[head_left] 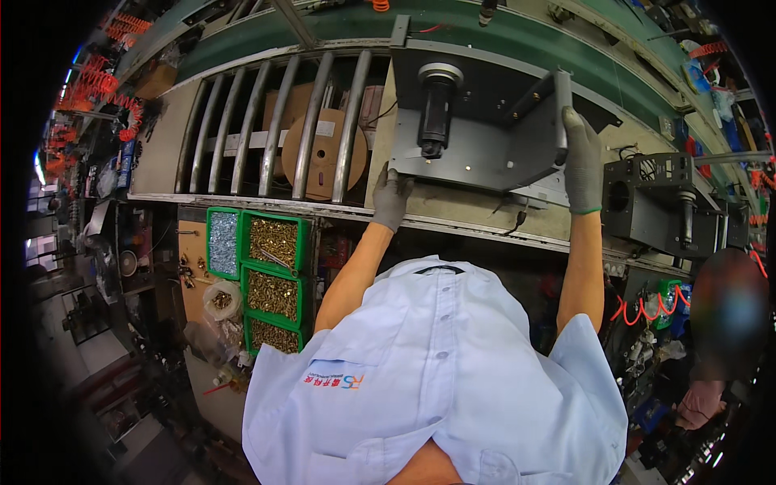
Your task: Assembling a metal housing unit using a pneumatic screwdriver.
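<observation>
A large dark grey sheet-metal housing [493, 133] rests on the workbench in front of me, its open inside turned up. Standing inside its left part is a black cylinder [436, 109] with a pale round flange at the far end. My left hand [392, 198], in a grey glove, grips the near left corner of the housing, fingertips at the edge. Also gloved, my right hand [582, 162] is closed on the upright right side panel, its fingers over the panel's edge. Some of the fingers on both hands are hidden.
Left of the housing run metal rollers [275, 121], with a cardboard spool [303, 149] beneath. Green bins [275, 291] hold brass-coloured and silvery small parts. A second dark housing [647, 202] stands at right, near a blurred person. A green belt [347, 40] passes behind.
</observation>
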`<state>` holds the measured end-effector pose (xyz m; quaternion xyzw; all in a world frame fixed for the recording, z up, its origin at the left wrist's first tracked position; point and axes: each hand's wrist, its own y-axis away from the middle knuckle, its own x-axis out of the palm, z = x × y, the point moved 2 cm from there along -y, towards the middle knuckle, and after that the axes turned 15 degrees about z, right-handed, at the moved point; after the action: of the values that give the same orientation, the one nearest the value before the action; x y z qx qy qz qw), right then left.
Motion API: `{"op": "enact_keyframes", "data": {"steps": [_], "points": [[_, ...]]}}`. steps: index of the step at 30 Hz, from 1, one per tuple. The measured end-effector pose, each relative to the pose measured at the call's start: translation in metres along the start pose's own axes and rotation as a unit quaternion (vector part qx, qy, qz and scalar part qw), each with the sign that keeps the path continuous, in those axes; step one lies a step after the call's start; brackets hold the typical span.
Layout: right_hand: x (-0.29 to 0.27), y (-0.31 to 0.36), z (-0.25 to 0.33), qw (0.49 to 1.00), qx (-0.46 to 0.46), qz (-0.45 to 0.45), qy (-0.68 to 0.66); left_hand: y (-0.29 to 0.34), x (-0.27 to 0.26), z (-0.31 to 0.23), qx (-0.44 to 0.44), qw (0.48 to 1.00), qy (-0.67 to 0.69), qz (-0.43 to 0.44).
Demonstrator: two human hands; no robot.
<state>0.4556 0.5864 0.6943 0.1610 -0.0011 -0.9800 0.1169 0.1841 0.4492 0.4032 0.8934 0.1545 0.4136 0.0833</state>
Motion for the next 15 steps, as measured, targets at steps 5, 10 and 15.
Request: {"op": "enact_keyframes", "data": {"steps": [5,10,15], "points": [[-0.003,0.008,-0.033,0.991,-0.122,-0.023,0.043,-0.026,-0.080,0.026,0.056,0.983,-0.134,0.112],[-0.045,0.061,-0.109,0.984,-0.107,-0.139,-0.013,-0.028,-0.036,0.012,0.015,0.992,-0.007,0.125],[-0.117,0.133,-0.304,0.977,0.154,-0.099,0.105,-0.016,-0.011,0.001,-0.027,0.989,0.135,0.044]]}}
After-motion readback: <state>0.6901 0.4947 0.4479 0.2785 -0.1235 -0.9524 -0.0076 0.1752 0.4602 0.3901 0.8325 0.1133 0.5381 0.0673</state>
